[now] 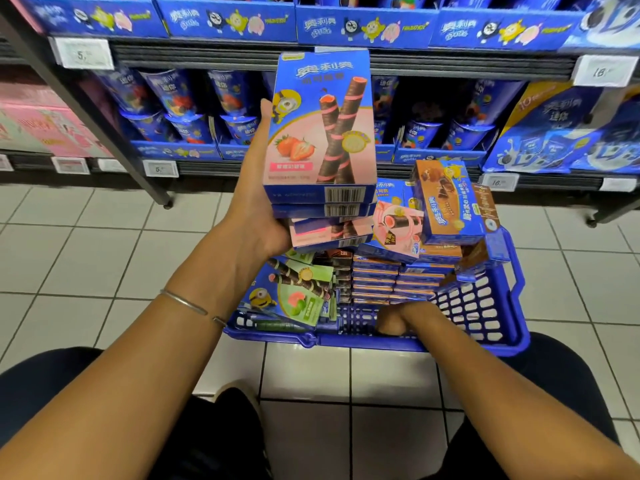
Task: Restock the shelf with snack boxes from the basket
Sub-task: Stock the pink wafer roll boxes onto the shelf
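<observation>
Left hand (pixel 258 216) has its fingers wrapped round a small stack of strawberry wafer-roll boxes (pixel 320 126), held up at 12 o'clock over the blue basket (pixel 363 341), in front of the shelf (pixel 311 60). Right hand (pixel 398 318) dips inside the basket's 6 o'clock rim with its fingers hidden, so can't tell if it's gripping anything. More boxes in there, a green box (pixel 294 296) at 9 o'clock.

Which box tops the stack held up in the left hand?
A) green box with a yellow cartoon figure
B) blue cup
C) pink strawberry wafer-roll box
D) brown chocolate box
C: the strawberry box on top in the left hand shows strawberries and pink-striped rolls; the green box lies in the basket.
</observation>
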